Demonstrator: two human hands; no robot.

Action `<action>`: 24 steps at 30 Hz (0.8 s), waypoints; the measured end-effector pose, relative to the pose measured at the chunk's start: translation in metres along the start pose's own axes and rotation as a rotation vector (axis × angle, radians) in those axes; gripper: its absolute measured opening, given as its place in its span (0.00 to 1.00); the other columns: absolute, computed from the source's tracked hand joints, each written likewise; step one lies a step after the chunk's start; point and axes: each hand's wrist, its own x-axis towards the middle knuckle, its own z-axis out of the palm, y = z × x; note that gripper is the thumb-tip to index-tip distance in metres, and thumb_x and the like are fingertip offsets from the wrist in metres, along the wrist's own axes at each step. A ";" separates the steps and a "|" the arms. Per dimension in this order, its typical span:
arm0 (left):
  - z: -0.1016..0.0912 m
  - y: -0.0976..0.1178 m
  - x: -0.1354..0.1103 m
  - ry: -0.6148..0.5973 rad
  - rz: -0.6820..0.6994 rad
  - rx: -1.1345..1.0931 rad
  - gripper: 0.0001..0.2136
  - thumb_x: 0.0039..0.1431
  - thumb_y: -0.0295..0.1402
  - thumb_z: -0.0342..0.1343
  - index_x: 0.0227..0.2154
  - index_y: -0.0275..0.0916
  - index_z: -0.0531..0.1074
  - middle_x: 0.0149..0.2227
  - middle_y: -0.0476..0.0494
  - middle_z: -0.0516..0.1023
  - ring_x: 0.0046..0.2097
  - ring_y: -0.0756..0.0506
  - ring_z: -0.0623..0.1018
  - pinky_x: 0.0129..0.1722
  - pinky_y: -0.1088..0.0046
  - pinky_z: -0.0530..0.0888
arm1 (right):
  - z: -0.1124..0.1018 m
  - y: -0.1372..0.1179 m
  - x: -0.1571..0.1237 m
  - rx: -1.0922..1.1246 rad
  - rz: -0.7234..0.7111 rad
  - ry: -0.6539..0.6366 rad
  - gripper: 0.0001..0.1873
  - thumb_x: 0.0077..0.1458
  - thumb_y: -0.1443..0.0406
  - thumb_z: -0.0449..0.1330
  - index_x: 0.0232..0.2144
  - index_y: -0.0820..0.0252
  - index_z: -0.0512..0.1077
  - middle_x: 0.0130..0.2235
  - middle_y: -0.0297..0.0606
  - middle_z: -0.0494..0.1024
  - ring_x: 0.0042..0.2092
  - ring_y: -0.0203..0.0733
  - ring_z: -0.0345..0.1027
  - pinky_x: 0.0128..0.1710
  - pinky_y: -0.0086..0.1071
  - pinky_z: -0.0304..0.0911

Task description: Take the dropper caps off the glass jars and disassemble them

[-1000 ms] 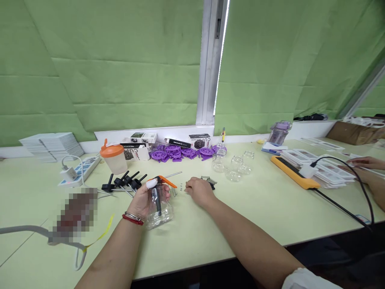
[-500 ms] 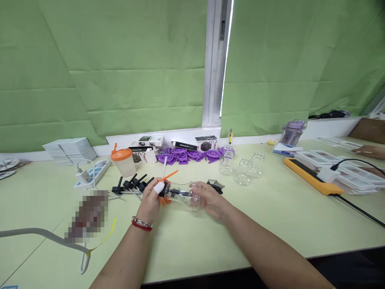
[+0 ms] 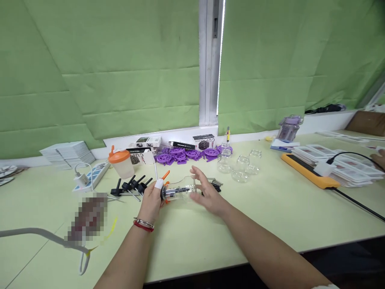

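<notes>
My left hand (image 3: 152,200) is closed round the black-collared end of a clear bottle (image 3: 177,192), which lies on its side above the table. A dark rod shows through the bottle's wall. At its wide end, my right hand (image 3: 209,192) has its fingers spread; whether they touch the bottle I cannot tell. Beside my left thumb an orange strip (image 3: 165,174) and a thin white stick (image 3: 156,170) stick up. Black pump-like parts with thin rods (image 3: 135,185) lie left of my hands. Springs (image 3: 215,182) and small black pieces lie behind my right hand.
Several clear bottles (image 3: 240,170) stand behind to the right, beside purple plastic pieces (image 3: 177,154) and small boxes (image 3: 204,141). An orange-lidded cup (image 3: 121,163) and a power strip (image 3: 96,176) are at left. An orange power strip (image 3: 309,170) and another person's hand (image 3: 379,158) are at right.
My right hand's fingers have spread away from the bottle's wide end. The orange strip now shows shorter by my left thumb. The view has shifted slightly.
</notes>
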 end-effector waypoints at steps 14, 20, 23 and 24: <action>0.000 -0.004 0.002 0.033 0.051 0.038 0.17 0.54 0.48 0.54 0.23 0.38 0.67 0.15 0.55 0.62 0.14 0.55 0.59 0.13 0.79 0.55 | -0.009 0.007 0.004 0.154 0.232 -0.117 0.36 0.54 0.48 0.55 0.61 0.55 0.56 0.55 0.51 0.65 0.49 0.48 0.67 0.46 0.45 0.64; 0.002 -0.004 0.002 0.035 0.031 0.004 0.18 0.54 0.49 0.53 0.23 0.37 0.67 0.15 0.55 0.63 0.14 0.55 0.58 0.13 0.79 0.55 | -0.009 0.004 0.001 0.068 0.012 -0.088 0.42 0.50 0.52 0.62 0.63 0.49 0.50 0.63 0.48 0.55 0.61 0.51 0.54 0.54 0.46 0.58; 0.002 -0.003 0.001 0.053 0.031 0.025 0.17 0.53 0.48 0.55 0.25 0.37 0.68 0.16 0.54 0.65 0.14 0.55 0.61 0.13 0.80 0.57 | -0.008 0.005 0.002 0.167 0.312 -0.131 0.36 0.58 0.47 0.50 0.63 0.55 0.50 0.55 0.53 0.64 0.45 0.47 0.70 0.40 0.43 0.67; 0.002 -0.003 0.001 0.053 0.024 0.027 0.17 0.53 0.47 0.56 0.25 0.37 0.68 0.16 0.54 0.66 0.14 0.55 0.61 0.13 0.80 0.57 | -0.009 0.004 0.002 0.145 0.310 -0.146 0.35 0.57 0.48 0.52 0.62 0.55 0.52 0.54 0.52 0.65 0.42 0.45 0.71 0.39 0.42 0.67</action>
